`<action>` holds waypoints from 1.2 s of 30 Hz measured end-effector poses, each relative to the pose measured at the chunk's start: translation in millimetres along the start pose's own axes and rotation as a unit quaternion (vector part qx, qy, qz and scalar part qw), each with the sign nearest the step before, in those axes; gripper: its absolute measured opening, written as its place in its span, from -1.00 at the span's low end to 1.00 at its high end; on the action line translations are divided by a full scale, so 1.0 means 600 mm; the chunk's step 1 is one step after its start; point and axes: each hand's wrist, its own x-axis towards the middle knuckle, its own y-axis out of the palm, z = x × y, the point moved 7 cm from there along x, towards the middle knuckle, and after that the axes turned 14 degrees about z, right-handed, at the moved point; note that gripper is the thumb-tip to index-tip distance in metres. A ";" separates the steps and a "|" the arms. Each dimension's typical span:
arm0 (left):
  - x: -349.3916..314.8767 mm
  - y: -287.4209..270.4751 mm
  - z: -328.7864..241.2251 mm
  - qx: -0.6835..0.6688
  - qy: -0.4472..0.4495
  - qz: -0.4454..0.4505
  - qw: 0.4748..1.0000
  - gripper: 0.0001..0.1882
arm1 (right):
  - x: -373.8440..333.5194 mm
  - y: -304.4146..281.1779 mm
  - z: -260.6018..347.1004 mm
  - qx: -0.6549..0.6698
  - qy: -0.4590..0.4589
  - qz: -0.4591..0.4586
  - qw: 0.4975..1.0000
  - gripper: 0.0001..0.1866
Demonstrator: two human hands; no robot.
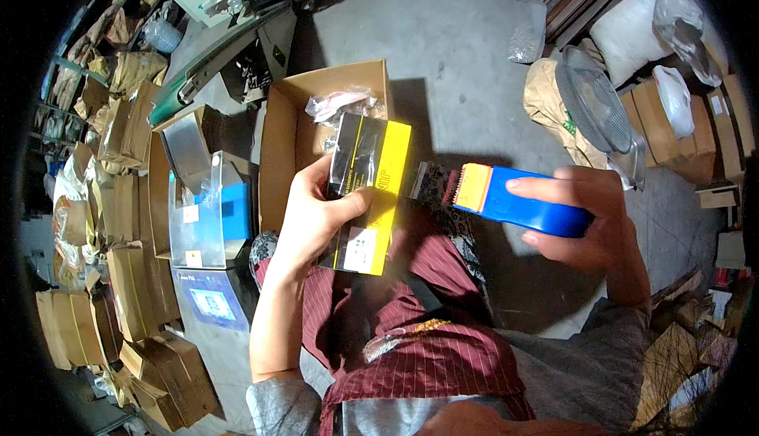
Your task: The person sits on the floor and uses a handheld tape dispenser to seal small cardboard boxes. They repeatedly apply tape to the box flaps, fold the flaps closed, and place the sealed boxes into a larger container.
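Observation:
My left hand (316, 218) is closed round a flat black and yellow box (389, 199), thumb across its front. A white label (362, 248) sits near the box's lower end. To the right, my right hand (585, 215) grips what looks like a blue and orange tape dispenser (518, 200), its dark toothed edge turned toward the box. Between the two, a small shiny clear piece (431, 183) shows beside the teeth; I cannot make out whether it touches the box.
An open cardboard carton (277, 151) with plastic-wrapped items stands just beyond my left hand. Beside it is a clear-fronted bin (198, 215) on a printer-like unit (207, 301). A conveyor machine (229, 49) stands far left. Cartons (130, 278) line the left; a mesh fan guard (593, 96) leans right.

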 end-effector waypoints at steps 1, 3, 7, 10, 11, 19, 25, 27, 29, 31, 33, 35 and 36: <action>0.001 0.000 0.001 0.001 0.000 0.003 1.000 -0.67 | 0.003 0.005 -0.002 0.003 -0.021 -0.013 1.000 -0.42; 0.002 -0.001 0.001 0.002 0.000 0.009 1.000 -0.66 | 0.008 0.008 -0.002 0.009 -0.063 -0.038 0.997 -0.43; -0.001 0.011 0.000 -0.042 0.015 0.014 0.999 -0.59 | 0.030 0.033 -0.020 0.058 -0.027 0.040 0.997 -0.47; 0.002 0.023 0.005 -0.075 0.017 0.039 0.996 -0.57 | 0.045 0.056 -0.030 0.095 -0.025 0.059 0.993 -0.54; 0.001 0.030 0.005 -0.085 0.014 0.040 0.996 -0.57 | 0.051 0.056 -0.029 0.097 -0.034 0.063 0.993 -0.52; -0.038 0.039 -0.006 -0.098 0.170 -0.061 0.979 -0.63 | 0.126 0.167 -0.155 -0.187 0.193 0.306 0.913 -0.71; -0.048 -0.001 -0.009 -0.094 0.194 -0.114 0.970 -0.68 | 0.052 0.118 -0.096 -0.200 0.193 0.044 0.960 -0.16; -0.049 0.000 0.004 -0.082 0.187 -0.149 0.968 -0.67 | 0.057 0.102 -0.031 -0.233 0.235 0.039 0.943 0.07; -0.044 0.010 0.011 -0.093 0.187 -0.135 0.969 -0.68 | 0.070 0.128 0.029 -0.239 0.190 0.097 0.947 0.12; -0.037 0.029 0.007 -0.083 0.193 -0.118 0.970 -0.68 | 0.091 0.190 0.054 -0.301 0.116 0.073 0.944 -0.02; -0.030 0.045 0.010 -0.088 0.178 -0.082 0.977 -0.67 | 0.105 0.246 0.041 -0.335 0.124 0.078 0.931 -0.47; -0.033 0.061 0.004 -0.089 0.147 -0.029 0.985 -0.67 | 0.101 0.303 -0.018 -0.350 0.096 0.103 0.926 -0.80; -0.038 0.081 -0.004 -0.049 0.114 -0.041 0.991 -0.64 | 0.106 0.343 -0.073 -0.332 0.158 0.198 0.908 -0.71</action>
